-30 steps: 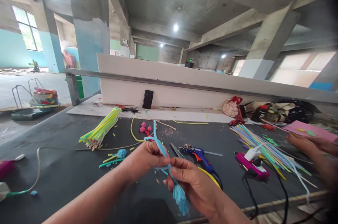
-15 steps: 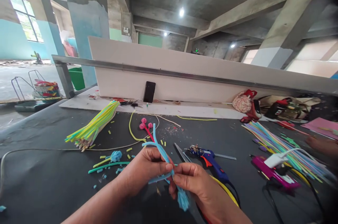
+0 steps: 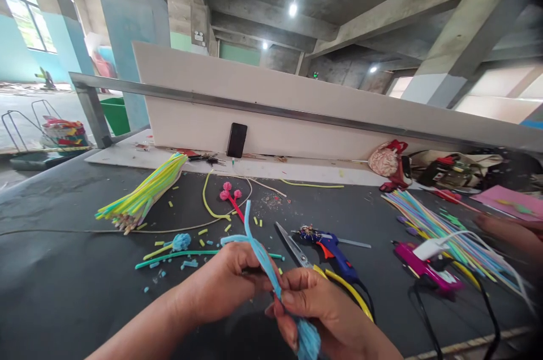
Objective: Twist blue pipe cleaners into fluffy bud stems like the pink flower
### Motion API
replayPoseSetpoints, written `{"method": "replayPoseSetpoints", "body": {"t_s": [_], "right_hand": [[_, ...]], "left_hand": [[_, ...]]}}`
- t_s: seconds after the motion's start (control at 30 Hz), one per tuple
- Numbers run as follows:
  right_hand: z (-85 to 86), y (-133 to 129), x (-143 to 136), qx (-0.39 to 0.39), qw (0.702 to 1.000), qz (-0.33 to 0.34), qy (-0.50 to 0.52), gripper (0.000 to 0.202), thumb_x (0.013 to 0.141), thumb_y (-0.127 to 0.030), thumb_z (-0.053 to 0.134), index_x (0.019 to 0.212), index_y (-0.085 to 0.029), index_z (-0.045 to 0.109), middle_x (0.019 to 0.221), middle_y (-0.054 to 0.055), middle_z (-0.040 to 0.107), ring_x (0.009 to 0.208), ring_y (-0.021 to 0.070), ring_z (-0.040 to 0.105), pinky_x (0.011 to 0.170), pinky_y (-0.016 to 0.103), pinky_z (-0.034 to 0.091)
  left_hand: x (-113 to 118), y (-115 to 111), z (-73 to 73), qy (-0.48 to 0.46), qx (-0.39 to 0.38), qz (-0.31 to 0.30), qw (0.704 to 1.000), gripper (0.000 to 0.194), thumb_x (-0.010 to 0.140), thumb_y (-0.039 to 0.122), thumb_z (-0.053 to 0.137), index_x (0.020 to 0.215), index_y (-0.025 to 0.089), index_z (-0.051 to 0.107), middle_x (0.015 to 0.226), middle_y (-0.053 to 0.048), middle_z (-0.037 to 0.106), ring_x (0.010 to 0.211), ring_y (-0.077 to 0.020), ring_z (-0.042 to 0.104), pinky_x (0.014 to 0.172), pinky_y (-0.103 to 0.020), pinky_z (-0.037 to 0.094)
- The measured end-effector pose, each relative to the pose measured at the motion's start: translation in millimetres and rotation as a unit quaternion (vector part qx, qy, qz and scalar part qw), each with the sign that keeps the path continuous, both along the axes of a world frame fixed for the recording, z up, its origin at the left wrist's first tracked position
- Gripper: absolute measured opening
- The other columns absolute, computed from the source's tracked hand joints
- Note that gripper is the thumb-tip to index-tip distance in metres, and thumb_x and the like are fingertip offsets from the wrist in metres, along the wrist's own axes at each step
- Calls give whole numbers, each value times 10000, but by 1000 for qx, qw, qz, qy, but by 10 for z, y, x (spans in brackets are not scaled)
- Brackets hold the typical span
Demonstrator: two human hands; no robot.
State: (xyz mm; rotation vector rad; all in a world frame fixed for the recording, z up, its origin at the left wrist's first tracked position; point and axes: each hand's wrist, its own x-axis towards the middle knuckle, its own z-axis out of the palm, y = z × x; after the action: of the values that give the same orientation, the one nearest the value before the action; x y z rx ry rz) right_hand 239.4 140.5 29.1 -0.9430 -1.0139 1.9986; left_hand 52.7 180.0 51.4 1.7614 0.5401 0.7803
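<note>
Several light blue pipe cleaners (image 3: 265, 261) run in a bunch between my two hands, crossing near the top and ending in a fluffy blue tuft (image 3: 309, 339) at the bottom. My left hand (image 3: 223, 278) is closed at the upper part, its fingertips partly hidden behind the stems. Lower down, my right hand (image 3: 318, 300) pinches the bunch between thumb and fingers, just above the tuft. Beyond my hands lies a red pipe cleaner stem with pink balls (image 3: 233, 202). Scissors (image 3: 292, 244) lie just past my right hand.
A blue glue gun (image 3: 339, 258) lies right of the scissors. Yellow-green pipe cleaners (image 3: 144, 190) are bundled at left, pastel ones (image 3: 441, 230) at right near a purple power strip (image 3: 428, 269). Another person's hand (image 3: 500, 230) is at the right edge. A phone (image 3: 236, 140) leans on the back board.
My right hand and the tuft have moved slightly down and right. The blue stem loop that stuck out below my left thumb no longer shows. The camera view has shifted a little.
</note>
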Motion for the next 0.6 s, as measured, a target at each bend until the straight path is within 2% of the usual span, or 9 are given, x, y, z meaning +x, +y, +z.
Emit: {"method": "replayPoseSetpoints", "body": {"t_s": [0.1, 0.2, 0.33, 0.43, 0.47, 0.5, 0.53, 0.6], "right_hand": [[-19, -17, -59, -14, 998, 15, 61, 260, 664, -323, 748, 605, -96, 637, 405, -17, 549, 355, 76, 491, 495, 235, 395], [-2, -36, -119, -8, 996, -30, 88, 234, 666, -299, 742, 600, -108, 624, 393, -36, 517, 341, 60, 447, 478, 216, 362], [56, -51, -149, 42, 991, -118, 35, 241, 670, -323, 723, 593, -136, 594, 415, -38, 505, 378, 63, 403, 430, 194, 298], [98, -77, -116, 142, 969, -155, -132, 248, 733, -346, 652, 589, -162, 567, 462, -29, 519, 444, 89, 431, 469, 211, 324], [111, -90, -102, 193, 945, -157, -210, 250, 766, -337, 611, 586, -172, 560, 487, -22, 530, 484, 105, 459, 499, 223, 347], [121, -105, -90, 253, 910, -155, -290, 253, 792, -320, 573, 581, -182, 552, 509, -17, 538, 533, 123, 491, 549, 239, 378], [130, -119, -82, 320, 863, -152, -362, 252, 809, -293, 541, 578, -192, 542, 523, -18, 540, 570, 136, 514, 618, 262, 405], [142, -144, -82, 458, 744, -153, -461, 228, 822, -212, 491, 596, -204, 525, 529, -37, 529, 575, 134, 528, 786, 322, 408]], "left_hand": [[19, -33, -55, -12, 74, 21, 997, 137, 770, 85, 544, 703, 133, 653, 684, -1, 567, 654, -108, 527, 636, -210, 416], [49, -59, -114, -33, 91, 72, 993, 124, 774, 102, 525, 701, 134, 619, 684, -6, 557, 649, -114, 522, 629, -221, 421], [90, -92, -94, -3, 9, 119, 993, 120, 761, 130, 525, 656, 142, 581, 660, 12, 534, 638, -111, 504, 614, -218, 403], [95, -106, -28, 20, -90, 104, 990, 75, 725, 114, 528, 678, 142, 579, 653, 29, 526, 644, -103, 486, 612, -205, 384], [92, -106, -12, 14, -113, 89, 989, 66, 712, 107, 531, 685, 141, 580, 648, 34, 524, 640, -98, 478, 608, -200, 378], [87, -104, -2, 7, -130, 73, 989, 62, 700, 101, 534, 681, 139, 579, 634, 41, 517, 626, -91, 463, 599, -194, 369], [83, -102, 0, -1, -141, 61, 988, 57, 692, 99, 538, 673, 137, 575, 615, 47, 504, 604, -82, 442, 582, -188, 358], [78, -99, -20, -11, -159, 55, 986, 47, 679, 100, 545, 654, 138, 557, 568, 61, 463, 547, -66, 385, 526, -181, 318]]}}
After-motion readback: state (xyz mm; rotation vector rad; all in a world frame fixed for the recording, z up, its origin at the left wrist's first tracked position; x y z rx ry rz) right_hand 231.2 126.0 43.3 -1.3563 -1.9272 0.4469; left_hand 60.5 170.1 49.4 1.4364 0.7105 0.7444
